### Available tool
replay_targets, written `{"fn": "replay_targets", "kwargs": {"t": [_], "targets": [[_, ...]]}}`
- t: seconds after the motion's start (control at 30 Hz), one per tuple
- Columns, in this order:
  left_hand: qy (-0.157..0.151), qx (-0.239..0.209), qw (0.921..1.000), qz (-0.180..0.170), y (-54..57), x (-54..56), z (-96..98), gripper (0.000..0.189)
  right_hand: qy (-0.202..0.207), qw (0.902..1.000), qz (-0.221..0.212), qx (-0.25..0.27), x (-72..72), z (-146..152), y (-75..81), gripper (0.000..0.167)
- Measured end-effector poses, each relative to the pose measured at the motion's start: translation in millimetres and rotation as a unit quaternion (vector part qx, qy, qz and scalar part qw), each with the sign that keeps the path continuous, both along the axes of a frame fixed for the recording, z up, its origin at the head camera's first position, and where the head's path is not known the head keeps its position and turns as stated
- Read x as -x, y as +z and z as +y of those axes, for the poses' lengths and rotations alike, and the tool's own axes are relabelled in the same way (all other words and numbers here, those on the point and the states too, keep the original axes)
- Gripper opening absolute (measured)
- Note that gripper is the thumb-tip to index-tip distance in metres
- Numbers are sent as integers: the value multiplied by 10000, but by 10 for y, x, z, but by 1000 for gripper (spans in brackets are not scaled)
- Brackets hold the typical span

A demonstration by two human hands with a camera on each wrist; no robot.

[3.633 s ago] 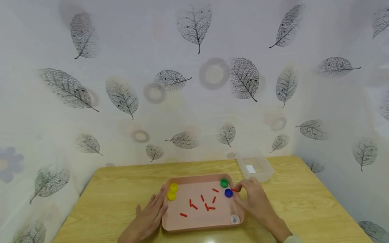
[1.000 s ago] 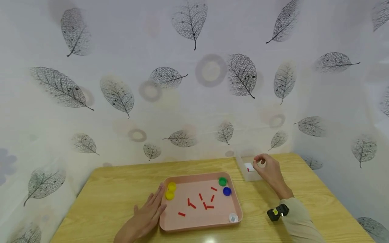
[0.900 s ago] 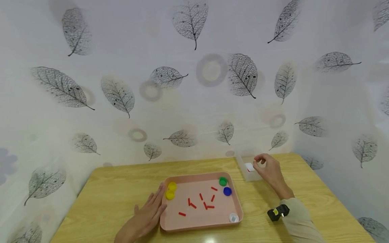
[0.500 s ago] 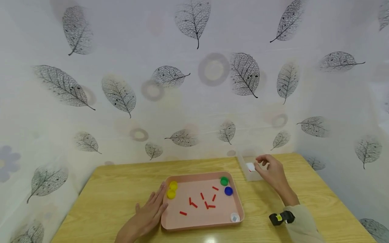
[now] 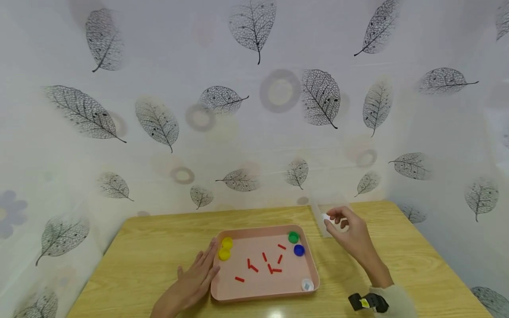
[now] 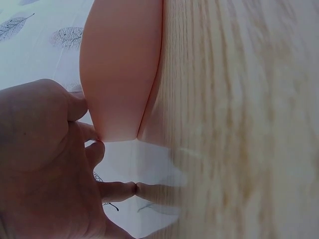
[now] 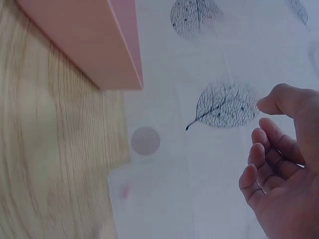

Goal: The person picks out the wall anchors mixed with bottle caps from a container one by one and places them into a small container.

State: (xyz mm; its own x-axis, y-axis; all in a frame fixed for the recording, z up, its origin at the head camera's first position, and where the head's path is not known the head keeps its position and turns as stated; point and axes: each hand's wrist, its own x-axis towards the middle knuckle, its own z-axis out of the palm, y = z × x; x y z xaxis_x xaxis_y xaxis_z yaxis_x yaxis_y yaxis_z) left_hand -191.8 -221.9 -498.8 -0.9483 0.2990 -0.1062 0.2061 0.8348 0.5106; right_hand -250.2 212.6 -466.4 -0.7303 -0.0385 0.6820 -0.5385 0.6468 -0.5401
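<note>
My left hand [image 5: 190, 282] lies along the left wall of a pink tray [image 5: 258, 295], its straight fingers touching the rim. The left wrist view shows the fingertips at the tray's outer side [image 6: 119, 74]. My right hand [image 5: 351, 232] hovers over the near side of a clear plastic box [image 5: 321, 224], thumb and fingertips apart with nothing between them. In the right wrist view, its fingers curl loosely, and a reddish blur [image 7: 125, 191] shows through the box wall [image 7: 149, 209]. Several short red sticks [image 5: 240, 279] lie scattered in the tray. My right hand hides part of the box.
Two yellow caps [image 5: 224, 253] sit at the tray's upper left. A green cap [image 5: 293, 237] and a blue cap [image 5: 299, 250] sit at its upper right, a clear round piece [image 5: 307, 285] at its lower right. The wooden table [image 5: 167, 238] meets a leaf-patterned wall [image 5: 254, 132].
My right hand has carried a red stick from the tray's right rim to the clear box and let go of it there. Lately it has shifted slightly back and left. My left hand stays put.
</note>
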Motion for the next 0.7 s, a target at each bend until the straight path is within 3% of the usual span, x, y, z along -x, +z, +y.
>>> {"fn": "replay_targets", "kwargs": {"t": [0.27,0.7], "targets": [[-18,-45,10000,-41,-7,17,4,67,411,9990,151,-3,-114,-251,2,26],[-27,-42,10000,-14,-11,0,-7,66,765,9964,-370,-50,-187,-488,-112,28]]}}
